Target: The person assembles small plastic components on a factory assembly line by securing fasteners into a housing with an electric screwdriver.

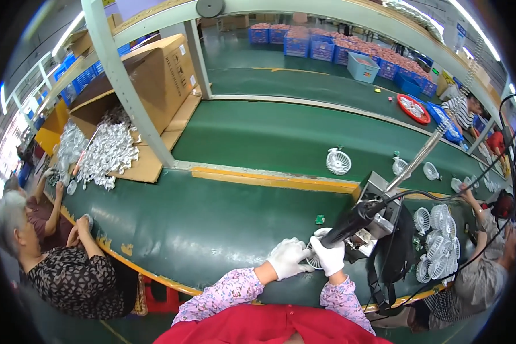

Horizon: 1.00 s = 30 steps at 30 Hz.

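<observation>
L grip (289,259), gloved, grasping white fan part (313,264) by its L edge; R grip (329,253) clenched round blk driver (351,222); part btwn both, at bench (212,221) nr edge.

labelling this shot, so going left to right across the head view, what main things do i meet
Pile of white plastic parts → left gloved hand → right gloved hand → silver metal box → stack of white round frames
</observation>
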Motion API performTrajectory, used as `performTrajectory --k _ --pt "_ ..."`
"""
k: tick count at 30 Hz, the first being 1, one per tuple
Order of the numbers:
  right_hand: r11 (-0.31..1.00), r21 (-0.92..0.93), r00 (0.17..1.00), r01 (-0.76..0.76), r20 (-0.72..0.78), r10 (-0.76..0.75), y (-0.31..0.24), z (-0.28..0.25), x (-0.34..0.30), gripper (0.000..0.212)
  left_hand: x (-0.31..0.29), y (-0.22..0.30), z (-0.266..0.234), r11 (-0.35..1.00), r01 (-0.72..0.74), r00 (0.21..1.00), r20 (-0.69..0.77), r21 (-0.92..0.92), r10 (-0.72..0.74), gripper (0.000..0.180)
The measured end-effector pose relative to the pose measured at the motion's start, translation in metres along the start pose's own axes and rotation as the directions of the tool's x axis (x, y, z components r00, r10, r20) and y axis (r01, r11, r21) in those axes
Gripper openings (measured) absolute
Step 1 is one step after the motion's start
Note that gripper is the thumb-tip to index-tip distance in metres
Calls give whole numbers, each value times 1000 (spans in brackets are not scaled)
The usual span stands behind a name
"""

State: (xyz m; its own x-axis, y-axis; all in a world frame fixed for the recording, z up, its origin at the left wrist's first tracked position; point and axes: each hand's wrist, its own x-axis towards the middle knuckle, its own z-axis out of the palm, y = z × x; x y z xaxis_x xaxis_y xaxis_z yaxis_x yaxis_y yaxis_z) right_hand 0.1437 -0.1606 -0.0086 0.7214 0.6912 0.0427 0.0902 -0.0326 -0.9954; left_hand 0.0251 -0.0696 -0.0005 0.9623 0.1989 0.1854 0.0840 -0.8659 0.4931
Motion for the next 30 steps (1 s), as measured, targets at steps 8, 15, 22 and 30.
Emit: performTrajectory --k 8,15,22,30 --pt "999 34 1000 -28 13 28 8 0 0 21 -2 -3 4 1000 5 999 -42 -17 -5 32" --pt "991 107 996 -86 21 84 11 -1 1 22 -1 -2 2 999 35 999 0 -23 -35 31" --pt "995 96 999 -11 40 8 9 -2 -1 25 -2 -1 -2 997 11 1000 -5 -71 -12 30" --pt "940 115 941 321 -150 -303 12 -5 -10 25 -3 -10 -5 996 -30 999 23 -89 32 31"
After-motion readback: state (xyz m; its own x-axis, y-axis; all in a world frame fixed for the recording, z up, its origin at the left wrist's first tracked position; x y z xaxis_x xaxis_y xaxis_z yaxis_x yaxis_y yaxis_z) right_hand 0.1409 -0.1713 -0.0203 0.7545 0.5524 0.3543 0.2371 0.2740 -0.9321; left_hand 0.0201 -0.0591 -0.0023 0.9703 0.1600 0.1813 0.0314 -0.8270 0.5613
